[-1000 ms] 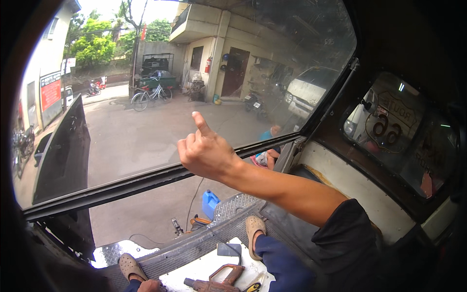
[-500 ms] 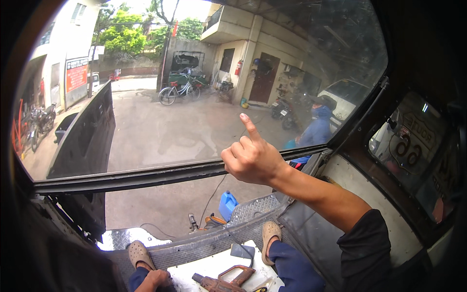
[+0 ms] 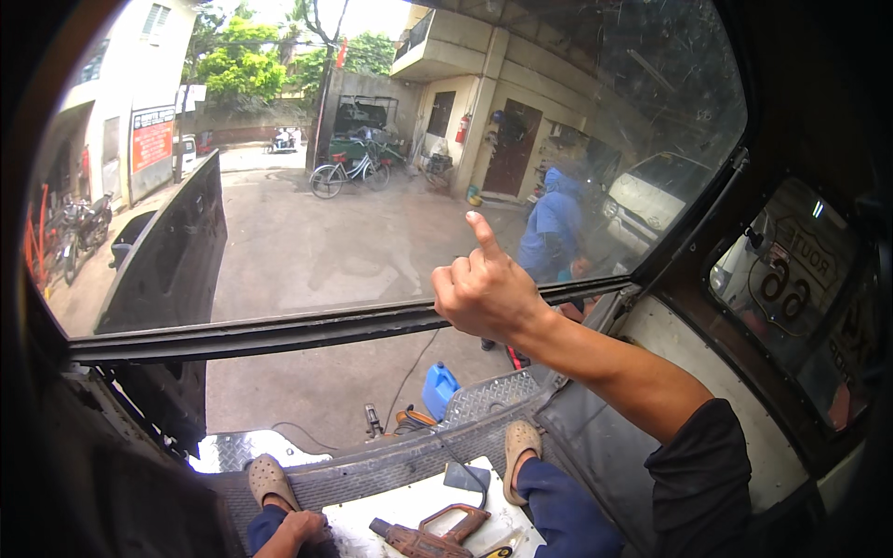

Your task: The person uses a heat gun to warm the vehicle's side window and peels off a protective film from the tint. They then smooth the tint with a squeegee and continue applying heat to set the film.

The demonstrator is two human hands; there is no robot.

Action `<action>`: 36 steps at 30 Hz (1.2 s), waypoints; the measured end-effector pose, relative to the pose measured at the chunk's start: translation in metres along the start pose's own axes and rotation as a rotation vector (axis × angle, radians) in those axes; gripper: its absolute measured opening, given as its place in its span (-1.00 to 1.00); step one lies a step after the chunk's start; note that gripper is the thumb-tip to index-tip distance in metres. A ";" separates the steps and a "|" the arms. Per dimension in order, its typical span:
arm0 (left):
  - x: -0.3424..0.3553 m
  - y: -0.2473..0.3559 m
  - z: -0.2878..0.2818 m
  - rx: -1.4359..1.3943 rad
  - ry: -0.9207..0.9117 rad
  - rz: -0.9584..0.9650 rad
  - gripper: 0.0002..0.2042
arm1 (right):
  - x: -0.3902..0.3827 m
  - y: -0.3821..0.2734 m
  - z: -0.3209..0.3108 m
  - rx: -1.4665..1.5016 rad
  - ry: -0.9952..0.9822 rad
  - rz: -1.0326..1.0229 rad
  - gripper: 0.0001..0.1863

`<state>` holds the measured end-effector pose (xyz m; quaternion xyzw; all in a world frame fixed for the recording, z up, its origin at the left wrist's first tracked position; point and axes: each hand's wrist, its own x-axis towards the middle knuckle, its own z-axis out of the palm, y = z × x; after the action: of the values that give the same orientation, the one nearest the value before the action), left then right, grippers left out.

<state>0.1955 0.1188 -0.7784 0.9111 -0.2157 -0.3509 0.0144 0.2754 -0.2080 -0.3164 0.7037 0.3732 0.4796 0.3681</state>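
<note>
My right hand (image 3: 491, 293) is raised at the window pane (image 3: 344, 251), one finger stretched upward and the others curled, their palm side hidden. It lies in front of the dark window frame (image 3: 279, 335); whether it presses on the glass I cannot tell. My left hand (image 3: 302, 530) is low beside my leg, at the edge of a white board (image 3: 358, 511), its fingers mostly hidden. On the board lie a worn reddish-brown pistol-shaped power tool (image 3: 428, 538), a dark flat piece (image 3: 465, 478) and a yellow-and-black handled tool (image 3: 499, 551).
Below the frame are a blue jug (image 3: 439, 391), an orange hose (image 3: 416, 418) and a tread-plate step (image 3: 493, 395). A dark panel door (image 3: 177, 251) stands swung out at left. Outside are a person in blue (image 3: 551, 223), a bicycle (image 3: 349, 174) and a white vehicle (image 3: 651, 195).
The person in blue outside has moved left. My right hand keeps its shape at the window, and my left hand stays low. The view has shifted slightly.
</note>
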 end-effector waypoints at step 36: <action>0.023 -0.015 0.021 -0.090 -0.003 0.076 -0.69 | -0.009 0.026 -0.016 0.073 0.290 0.102 -0.76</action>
<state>0.2029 0.1257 -0.8121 0.9001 -0.2344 -0.3607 0.0684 0.2623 -0.2252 -0.2927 0.6581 0.4033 0.5804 0.2596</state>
